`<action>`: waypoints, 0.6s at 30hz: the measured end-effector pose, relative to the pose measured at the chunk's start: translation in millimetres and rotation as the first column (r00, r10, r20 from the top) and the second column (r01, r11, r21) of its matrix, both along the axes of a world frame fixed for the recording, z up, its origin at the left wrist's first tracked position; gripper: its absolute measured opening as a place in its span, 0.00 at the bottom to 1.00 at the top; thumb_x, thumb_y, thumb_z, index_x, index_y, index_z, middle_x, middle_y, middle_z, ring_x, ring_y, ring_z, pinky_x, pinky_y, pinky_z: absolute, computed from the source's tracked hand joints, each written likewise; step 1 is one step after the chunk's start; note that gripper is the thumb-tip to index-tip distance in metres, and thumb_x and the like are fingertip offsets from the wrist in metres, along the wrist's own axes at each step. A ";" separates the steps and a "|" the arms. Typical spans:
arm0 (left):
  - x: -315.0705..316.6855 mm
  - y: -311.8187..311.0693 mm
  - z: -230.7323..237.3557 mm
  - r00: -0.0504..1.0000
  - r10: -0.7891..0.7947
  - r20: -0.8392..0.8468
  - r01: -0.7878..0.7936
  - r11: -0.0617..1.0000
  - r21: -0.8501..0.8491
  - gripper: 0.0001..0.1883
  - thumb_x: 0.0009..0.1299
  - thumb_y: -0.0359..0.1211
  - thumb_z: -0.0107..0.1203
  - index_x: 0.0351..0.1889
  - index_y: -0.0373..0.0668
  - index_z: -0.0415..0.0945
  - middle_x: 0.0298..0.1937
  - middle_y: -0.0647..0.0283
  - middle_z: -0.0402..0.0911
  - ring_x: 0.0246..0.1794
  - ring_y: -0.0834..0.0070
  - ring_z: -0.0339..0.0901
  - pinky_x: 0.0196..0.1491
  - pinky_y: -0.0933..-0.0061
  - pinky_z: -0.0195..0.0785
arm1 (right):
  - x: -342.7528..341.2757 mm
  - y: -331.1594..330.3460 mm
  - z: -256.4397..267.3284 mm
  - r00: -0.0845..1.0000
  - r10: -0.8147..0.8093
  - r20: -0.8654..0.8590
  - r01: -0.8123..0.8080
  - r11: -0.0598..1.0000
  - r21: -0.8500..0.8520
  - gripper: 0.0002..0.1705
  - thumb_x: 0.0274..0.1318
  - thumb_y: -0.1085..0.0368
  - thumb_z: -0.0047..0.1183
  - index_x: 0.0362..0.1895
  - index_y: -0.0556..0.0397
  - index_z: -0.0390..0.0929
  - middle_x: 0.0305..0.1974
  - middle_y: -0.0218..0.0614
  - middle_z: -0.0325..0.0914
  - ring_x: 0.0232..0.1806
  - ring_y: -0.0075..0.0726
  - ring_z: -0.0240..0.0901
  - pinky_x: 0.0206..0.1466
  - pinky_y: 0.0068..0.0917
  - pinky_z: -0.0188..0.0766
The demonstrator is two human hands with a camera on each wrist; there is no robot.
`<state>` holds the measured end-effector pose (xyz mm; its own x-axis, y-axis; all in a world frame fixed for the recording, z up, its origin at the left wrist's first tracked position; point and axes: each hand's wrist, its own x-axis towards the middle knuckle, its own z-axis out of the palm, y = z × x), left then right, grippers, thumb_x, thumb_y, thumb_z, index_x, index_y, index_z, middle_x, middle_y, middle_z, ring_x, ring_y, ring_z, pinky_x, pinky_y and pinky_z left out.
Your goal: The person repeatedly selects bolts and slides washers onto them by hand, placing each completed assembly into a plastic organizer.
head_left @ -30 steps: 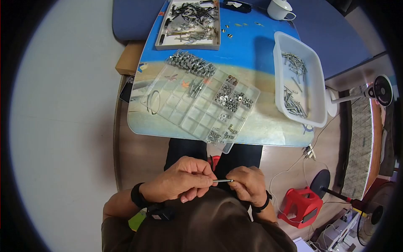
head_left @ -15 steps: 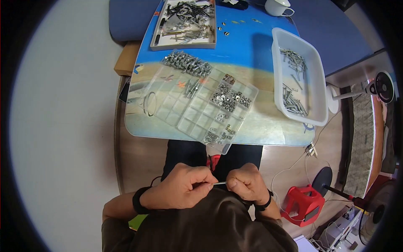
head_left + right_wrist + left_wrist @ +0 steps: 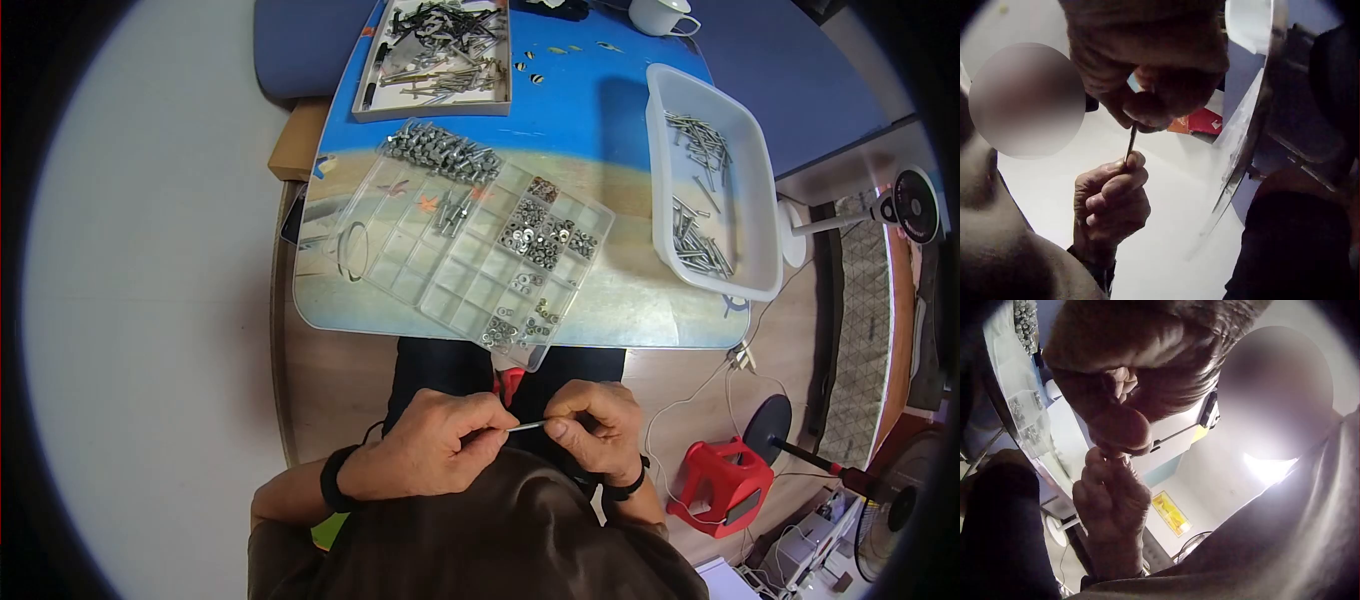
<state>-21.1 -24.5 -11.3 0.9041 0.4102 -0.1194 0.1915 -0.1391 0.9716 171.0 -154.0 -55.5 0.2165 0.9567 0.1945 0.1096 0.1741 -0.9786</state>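
Observation:
Low over the lap, both hands hold a slim silver screw (image 3: 527,427) by its two ends. My left hand (image 3: 435,443) pinches one end between thumb and forefinger. At the other end, the thumb and forefinger of my right hand (image 3: 600,425) grip it, covering the tip. Between the fingertips its bare shaft (image 3: 1130,147) shows in the right wrist view. In the left wrist view the fingers hide most of it. A clear divided organizer box (image 3: 470,280) lies just beyond the hands, with nuts (image 3: 545,250) and washers (image 3: 500,332) in some compartments and bolts (image 3: 440,150) heaped at its far end.
A white plastic bin (image 3: 655,170) with long screws (image 3: 700,245) stands at the table's right. Farther back are a shallow box (image 3: 505,105) of mixed hardware and a white mug (image 3: 660,17). A red stool (image 3: 715,490) stands on the floor at the right.
The left hand has turned over, its back now facing up. The right hand's fist has loosened into a fingertip grip. The screw stays between both hands.

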 end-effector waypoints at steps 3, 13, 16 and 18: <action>-1.0 -0.3 -0.4 1.000 -0.012 0.010 0.012 1.000 0.019 0.05 0.63 0.23 0.59 0.36 0.39 0.78 0.25 0.58 0.80 0.22 0.65 0.80 0.25 0.70 0.70 | 3.2 -0.8 -2.9 0.992 0.108 0.062 -0.093 0.973 -0.212 0.09 0.58 0.64 0.59 0.32 0.58 0.78 0.24 0.36 0.76 0.24 0.33 0.73 0.28 0.27 0.66; -1.0 -6.8 1.3 0.999 -0.028 0.016 0.026 0.991 0.131 0.04 0.63 0.23 0.59 0.35 0.39 0.78 0.26 0.57 0.80 0.23 0.62 0.81 0.26 0.67 0.71 | -1.1 2.6 5.7 0.997 0.078 0.013 -0.075 0.983 -0.166 0.18 0.59 0.55 0.62 0.37 0.60 0.78 0.25 0.31 0.75 0.23 0.22 0.69 0.25 0.22 0.62; -2.9 -6.9 3.4 0.998 -0.050 0.028 0.044 0.982 0.183 0.04 0.64 0.24 0.59 0.36 0.39 0.79 0.26 0.59 0.81 0.22 0.65 0.81 0.26 0.70 0.71 | -2.8 5.7 2.0 0.986 -0.155 -0.063 0.127 0.939 -0.319 0.16 0.57 0.59 0.64 0.38 0.60 0.78 0.26 0.28 0.75 0.24 0.19 0.67 0.27 0.20 0.62; -4.8 -7.8 4.2 0.997 -0.065 0.030 0.058 0.982 0.182 0.04 0.65 0.25 0.59 0.36 0.39 0.79 0.26 0.61 0.82 0.22 0.69 0.81 0.26 0.72 0.71 | 2.1 0.5 5.0 0.993 -0.032 -0.111 0.005 0.972 -0.233 0.11 0.61 0.62 0.60 0.39 0.58 0.78 0.26 0.29 0.76 0.24 0.20 0.68 0.27 0.21 0.63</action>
<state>-25.9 -32.3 -7.2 0.9306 0.3657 -0.0154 0.1427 -0.3239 0.9353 173.1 -153.5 -50.5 0.2425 0.9683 -0.0592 -0.0033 -0.0602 -0.9982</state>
